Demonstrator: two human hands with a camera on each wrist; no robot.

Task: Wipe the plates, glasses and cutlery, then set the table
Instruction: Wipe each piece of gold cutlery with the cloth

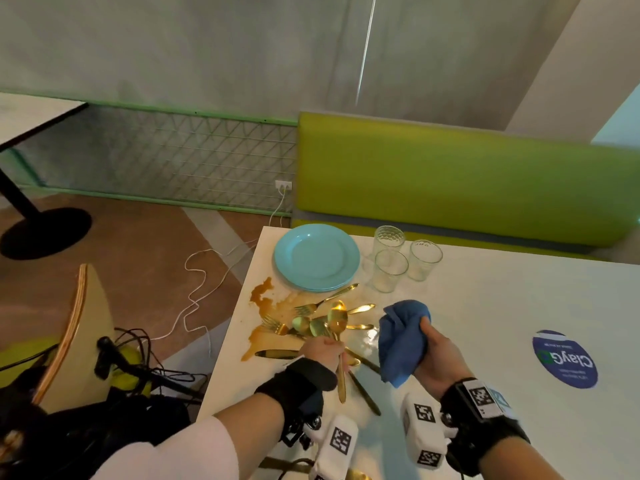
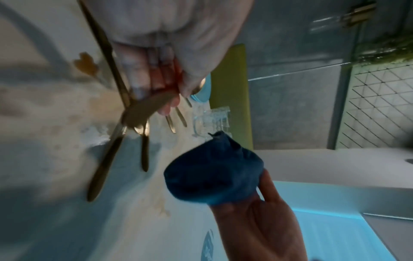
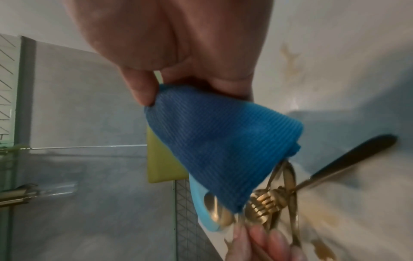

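My left hand (image 1: 325, 346) grips a gold spoon (image 1: 338, 320) by its handle, bowl raised over the cutlery pile. Fingers (image 2: 143, 76) curl round the handle in the left wrist view. My right hand (image 1: 438, 355) holds a bunched blue cloth (image 1: 401, 341), just right of the spoon and apart from it. The cloth (image 3: 219, 144) hangs from the thumb and fingers in the right wrist view. Gold forks and spoons (image 1: 301, 323) lie heaped on the white table (image 1: 485, 306). Dark-handled knives (image 1: 363, 393) lie nearer me. A stack of turquoise plates (image 1: 317, 258) and three glasses (image 1: 390, 271) stand behind.
A brown spill (image 1: 263, 296) spreads near the table's left edge, under the cutlery. A round blue sticker (image 1: 564, 358) is on the right of the table. A green bench (image 1: 450, 185) runs behind. A wooden chair (image 1: 79, 341) and cables (image 1: 149, 372) are at the left.
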